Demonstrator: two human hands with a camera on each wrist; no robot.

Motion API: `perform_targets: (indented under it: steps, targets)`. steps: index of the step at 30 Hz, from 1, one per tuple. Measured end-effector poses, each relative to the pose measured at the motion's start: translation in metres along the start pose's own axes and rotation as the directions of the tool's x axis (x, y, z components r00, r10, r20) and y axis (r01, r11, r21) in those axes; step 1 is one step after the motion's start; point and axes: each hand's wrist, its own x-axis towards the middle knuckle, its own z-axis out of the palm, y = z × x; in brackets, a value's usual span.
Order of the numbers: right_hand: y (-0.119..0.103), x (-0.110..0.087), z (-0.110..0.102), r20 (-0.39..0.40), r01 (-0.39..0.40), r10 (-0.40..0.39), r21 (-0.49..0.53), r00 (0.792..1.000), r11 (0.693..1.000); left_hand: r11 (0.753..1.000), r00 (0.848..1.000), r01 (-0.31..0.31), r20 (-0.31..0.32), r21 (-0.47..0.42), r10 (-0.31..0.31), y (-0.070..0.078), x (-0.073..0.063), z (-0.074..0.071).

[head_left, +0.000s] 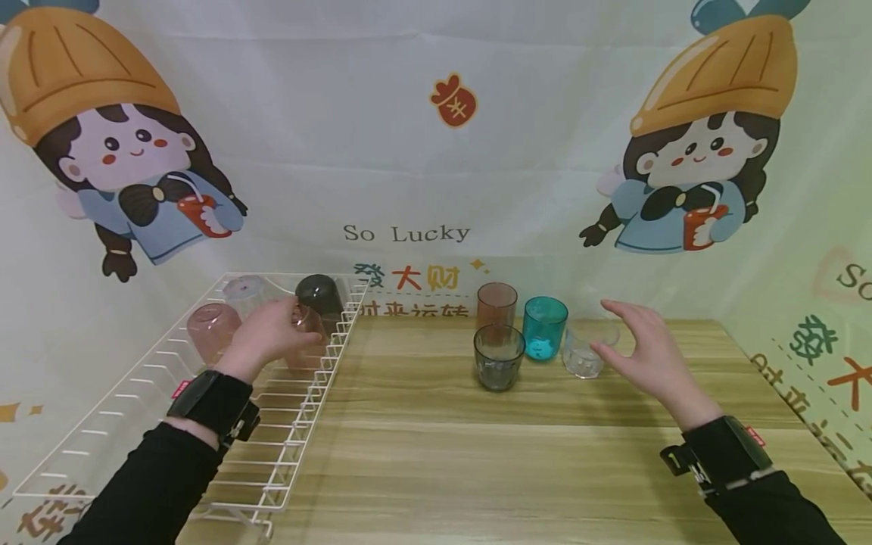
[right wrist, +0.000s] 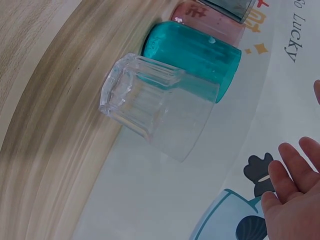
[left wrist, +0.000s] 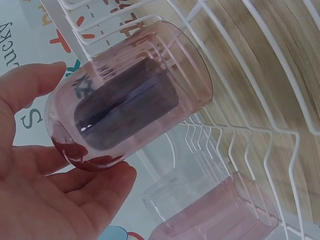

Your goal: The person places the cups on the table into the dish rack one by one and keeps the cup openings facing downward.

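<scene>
Left hand at a racked tumbler, right hand free beside a clear one

The left hand curves thumb and fingers about the base of an inverted rose-brown tumbler in the white wire rack; how firmly it grasps, I cannot tell. The step looks like handling this one tumbler at its place, though setting down and lifting look alike here. Either calls for a vertical path: a dark tumbler sits close behind and the rack's right-hand wires run alongside. A pink tumbler limits swing to the left.

The right hand is released, thumb and fingers parted, near an upright clear tumbler. Grasping that would call for bringing thumb and fingers around its wall without nudging the teal tumbler just beside it. The backdrop cloth hangs close behind the table's far edge; more room lies toward the near side of the table and between rack and grey tumbler.
</scene>
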Motion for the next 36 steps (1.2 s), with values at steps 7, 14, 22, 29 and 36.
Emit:
perform_targets:
  steps: [7, 14, 22, 29, 36]
  targets:
    - [0.001, 0.002, -0.001, -0.002, 0.013, -0.013, -0.004, 1.0, 1.0, 0.999, 1.0, -0.03, -0.006, -0.021, 0.03, 0.001, -0.002, -0.006]
    - [0.003, 0.005, -0.001, 0.016, 0.009, -0.008, -0.023, 1.0, 1.0, 0.999, 0.996, -0.033, -0.086, 0.017, 0.034, 0.01, -0.008, -0.013]
    - [0.011, 0.003, 0.01, 0.072, -0.015, 0.018, -0.048, 0.997, 0.999, 0.996, 0.976, -0.079, -0.201, 0.044, 0.086, 0.02, -0.018, -0.015]
    - [0.018, 0.001, 0.019, 0.096, -0.034, 0.042, -0.079, 0.994, 0.996, 0.993, 0.969, -0.104, -0.218, 0.058, 0.114, 0.028, -0.026, -0.018]
    - [0.022, 0.001, 0.026, 0.116, -0.028, 0.039, -0.094, 0.992, 0.995, 0.987, 0.959, -0.139, -0.237, 0.076, 0.154, 0.037, -0.032, -0.02]
